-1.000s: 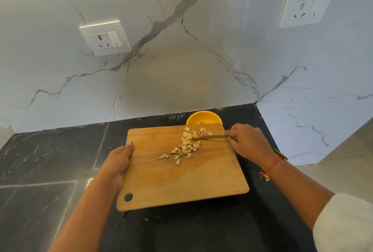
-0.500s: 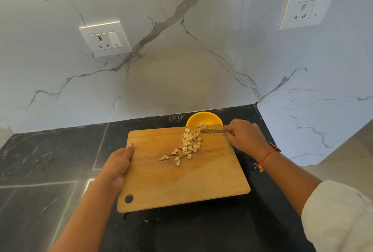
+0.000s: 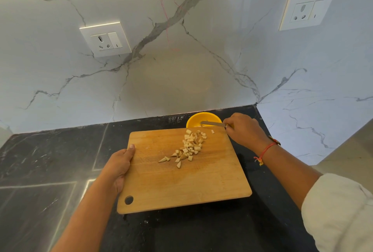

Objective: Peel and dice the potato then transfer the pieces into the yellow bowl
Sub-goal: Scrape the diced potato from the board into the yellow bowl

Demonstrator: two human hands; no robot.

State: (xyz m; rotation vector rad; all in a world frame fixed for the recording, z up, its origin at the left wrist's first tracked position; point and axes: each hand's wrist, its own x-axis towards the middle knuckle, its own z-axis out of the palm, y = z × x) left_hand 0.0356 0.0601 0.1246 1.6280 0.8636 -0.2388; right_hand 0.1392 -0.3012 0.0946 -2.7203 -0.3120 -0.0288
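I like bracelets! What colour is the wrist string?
The wrist string is red; head view shows it best.

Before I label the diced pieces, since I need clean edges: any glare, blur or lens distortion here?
Head view: the potato pieces are sharp and softly lit; head view: the wide-angle lens skews the sockets and slants the back edge of the counter; head view: the glossy wall shows a warm yellowish reflection above the yellow bowl, no harsh glare on the cutting board.
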